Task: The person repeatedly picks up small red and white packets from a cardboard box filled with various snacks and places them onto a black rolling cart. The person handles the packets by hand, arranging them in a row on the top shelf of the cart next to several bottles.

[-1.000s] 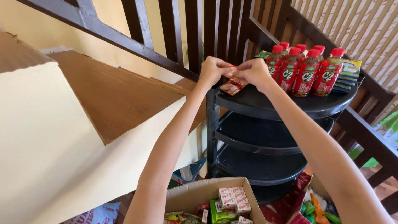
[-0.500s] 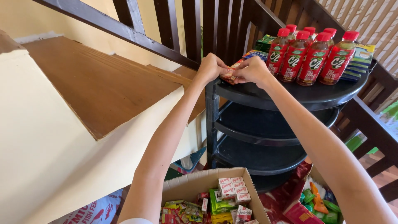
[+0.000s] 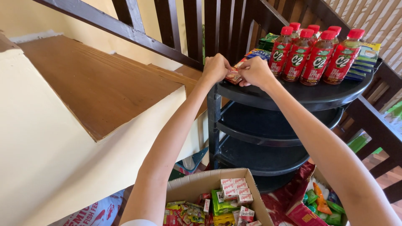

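Observation:
My left hand (image 3: 215,68) and my right hand (image 3: 255,72) meet at the left rim of the top tier of a black round shelf rack (image 3: 318,97). Together they grip a small flat red and orange snack packet (image 3: 233,76), which rests on that tier. Just behind my hands lies a blue packet (image 3: 259,53). Several red-capped bottles of reddish drink (image 3: 312,54) stand upright to the right of my right hand. Flat green and blue packets (image 3: 363,62) are stacked behind the bottles.
A dark wooden stair railing (image 3: 167,25) runs behind the rack, and a wooden stair tread (image 3: 96,88) sits at left. The rack's two lower tiers (image 3: 268,129) are bare. Below, an open cardboard box (image 3: 209,201) holds small packets, with more bagged goods (image 3: 318,201) at right.
The view has shifted slightly. Both hands stay together on the packet at the top tier's left rim, now pressed a little lower onto the shelf.

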